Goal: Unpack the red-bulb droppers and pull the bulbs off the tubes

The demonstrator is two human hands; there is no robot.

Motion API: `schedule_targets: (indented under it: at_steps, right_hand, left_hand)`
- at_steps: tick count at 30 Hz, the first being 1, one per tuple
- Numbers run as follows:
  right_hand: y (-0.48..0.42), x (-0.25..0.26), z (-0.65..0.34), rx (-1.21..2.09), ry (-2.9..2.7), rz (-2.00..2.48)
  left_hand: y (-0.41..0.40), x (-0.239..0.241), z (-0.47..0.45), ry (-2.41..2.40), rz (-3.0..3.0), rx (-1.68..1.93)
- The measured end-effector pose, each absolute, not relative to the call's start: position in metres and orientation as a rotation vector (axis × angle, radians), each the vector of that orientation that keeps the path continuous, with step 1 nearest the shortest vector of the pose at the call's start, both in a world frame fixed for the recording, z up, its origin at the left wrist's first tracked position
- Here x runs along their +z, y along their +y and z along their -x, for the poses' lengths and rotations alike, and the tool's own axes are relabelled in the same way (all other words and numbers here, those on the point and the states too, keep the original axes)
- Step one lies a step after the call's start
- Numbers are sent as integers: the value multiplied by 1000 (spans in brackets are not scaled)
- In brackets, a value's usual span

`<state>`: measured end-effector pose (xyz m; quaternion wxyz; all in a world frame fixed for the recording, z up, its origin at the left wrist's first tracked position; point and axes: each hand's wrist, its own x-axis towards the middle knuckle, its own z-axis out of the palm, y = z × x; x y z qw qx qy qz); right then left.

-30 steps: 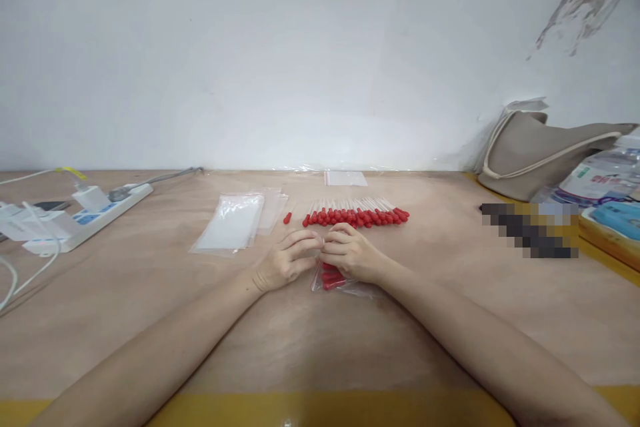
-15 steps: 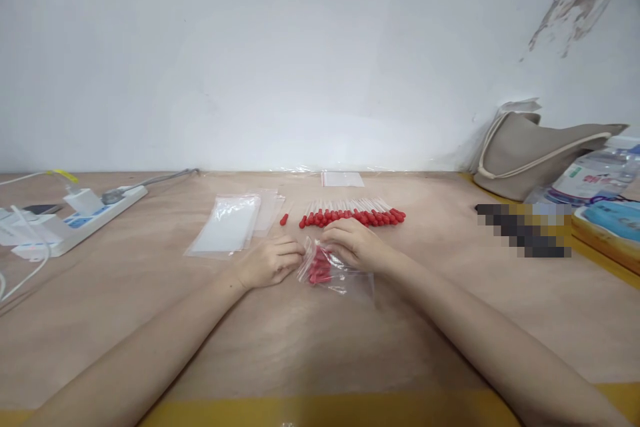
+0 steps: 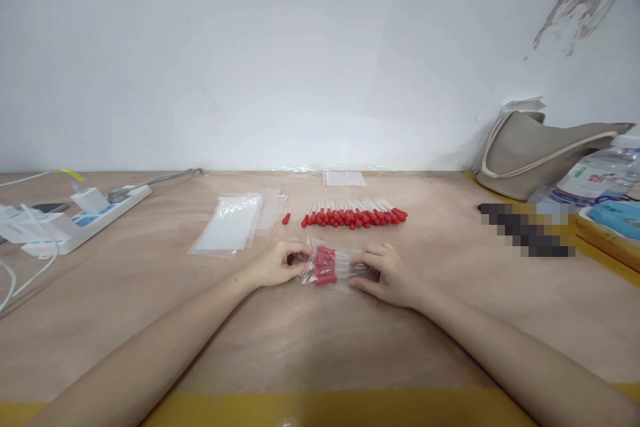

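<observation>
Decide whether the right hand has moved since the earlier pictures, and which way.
Yes: the right hand has moved rightward and lower in the view, judged against the row of red-ended sticks, which it partly covered earlier.

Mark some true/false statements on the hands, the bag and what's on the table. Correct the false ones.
1. The left hand is at the red-striped edge of the clear bag. True.
2. The red ends inside the bag lie nearest the right hand. False: the red ends lie toward the left hand, away from the right hand.
3. One red-ended stick lies apart, left of the loose row. True.
4. The flat bags lie right of the loose row. False: the flat bags lie left of it.
5. The power strip is on the table's left side. True.
</observation>
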<state>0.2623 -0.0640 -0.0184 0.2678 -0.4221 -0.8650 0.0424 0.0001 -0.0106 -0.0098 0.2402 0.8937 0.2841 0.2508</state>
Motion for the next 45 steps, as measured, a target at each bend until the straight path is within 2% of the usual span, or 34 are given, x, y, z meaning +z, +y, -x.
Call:
schedule_targets:
  at_steps: [11,19,27,36,42,45]
  right_hand:
    - [-59,-27,-255,-61,-2220,1275]
    - [-56,-27,-256,-57,-2221,1257]
    - [-55,-28,-256,-42,-2187,1231]
    - [-50,-29,-260,-31,-2201,1270]
    - [-49,-30,-260,-43,-2198,1276]
    - [-49,-31,-260,-37,-2199,1275]
  left_hand:
    - [-25,-2,-12,738,-2248,693]
    - [-37,6,-24,858,-2596,635]
    - [-43,3,-24,829,-2632,633]
    - [-25,-11,-15,973,-2249,931]
    - [-25,-10,-15,860,-2226,742]
    - [-25,-9,-18,851,-2183,769]
